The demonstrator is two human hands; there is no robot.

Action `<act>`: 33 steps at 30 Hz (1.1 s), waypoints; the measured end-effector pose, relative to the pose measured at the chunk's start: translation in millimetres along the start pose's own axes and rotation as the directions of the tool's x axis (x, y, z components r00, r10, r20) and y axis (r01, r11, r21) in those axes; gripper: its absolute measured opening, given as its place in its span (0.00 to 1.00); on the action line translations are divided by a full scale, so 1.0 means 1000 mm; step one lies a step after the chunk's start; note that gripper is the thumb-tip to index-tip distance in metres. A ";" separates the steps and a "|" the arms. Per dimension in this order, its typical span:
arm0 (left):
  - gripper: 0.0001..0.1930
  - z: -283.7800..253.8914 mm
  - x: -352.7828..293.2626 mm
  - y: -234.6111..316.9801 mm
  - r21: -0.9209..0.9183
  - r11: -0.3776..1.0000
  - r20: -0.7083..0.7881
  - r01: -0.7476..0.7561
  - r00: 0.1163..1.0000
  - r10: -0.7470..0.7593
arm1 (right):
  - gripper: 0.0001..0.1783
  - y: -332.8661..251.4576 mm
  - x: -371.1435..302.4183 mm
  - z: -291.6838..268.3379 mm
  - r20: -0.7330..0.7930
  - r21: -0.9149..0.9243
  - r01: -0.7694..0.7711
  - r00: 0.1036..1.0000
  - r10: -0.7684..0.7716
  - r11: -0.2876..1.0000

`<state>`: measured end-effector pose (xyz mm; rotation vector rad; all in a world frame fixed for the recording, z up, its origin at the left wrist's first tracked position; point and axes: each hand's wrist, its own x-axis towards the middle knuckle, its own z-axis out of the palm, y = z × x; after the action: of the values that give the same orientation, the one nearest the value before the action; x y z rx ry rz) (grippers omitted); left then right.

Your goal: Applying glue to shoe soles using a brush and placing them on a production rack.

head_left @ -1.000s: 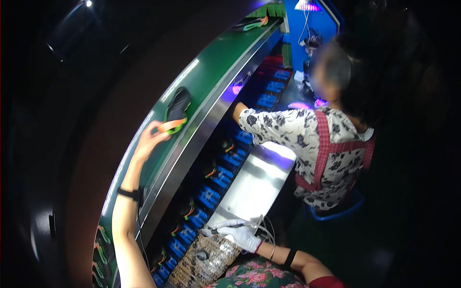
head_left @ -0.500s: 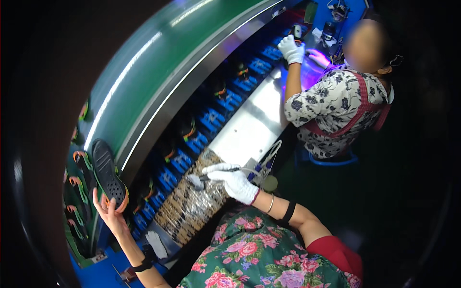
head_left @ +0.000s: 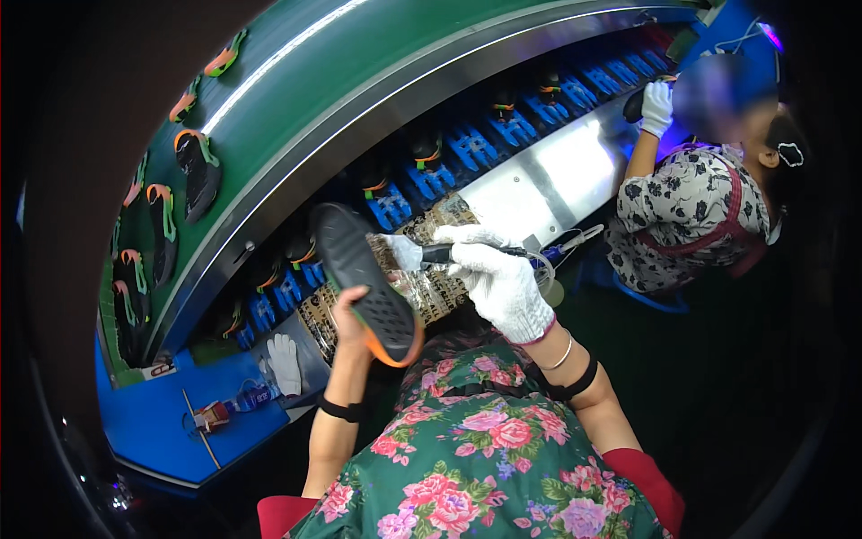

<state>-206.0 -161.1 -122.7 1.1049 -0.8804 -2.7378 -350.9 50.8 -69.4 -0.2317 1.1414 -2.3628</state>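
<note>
My left hand (head_left: 351, 321) is bare and closed on the edge of a black sandal (head_left: 361, 274). The sandal is tilted, its broad textured face toward me, and an orange band curves round its near end. In a white knit glove, my right hand (head_left: 503, 283) grips a brush (head_left: 438, 254) with a dark handle. The brush's pale tip (head_left: 402, 252) points left, close to the sandal's right edge; whether they touch I cannot tell. Below both hands lies a bench strip covered with brown printed tape (head_left: 435, 301).
Sandals with orange and green bands (head_left: 199, 175) lie on a green belt (head_left: 296, 99) at left. Blue racks (head_left: 471, 148) line the bench's far side. A white glove (head_left: 285, 364) and a bottle (head_left: 254, 395) lie at lower left. A co-worker (head_left: 687, 202) sits at right.
The sandal has come from beside the green belt at left to over the taped bench, near the brush. My view has turned, so the bench and co-worker appear farther right.
</note>
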 end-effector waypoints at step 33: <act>0.52 0.095 -0.023 -0.057 -0.031 0.996 0.092 -0.086 0.992 0.089 | 0.19 -0.057 0.015 0.011 0.520 -0.590 0.644 0.764 -0.381 0.487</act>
<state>-242.8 -61.8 -83.8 0.9172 -0.8784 -2.7401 -380.8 65.0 -19.3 -1.4029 2.0367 -1.9913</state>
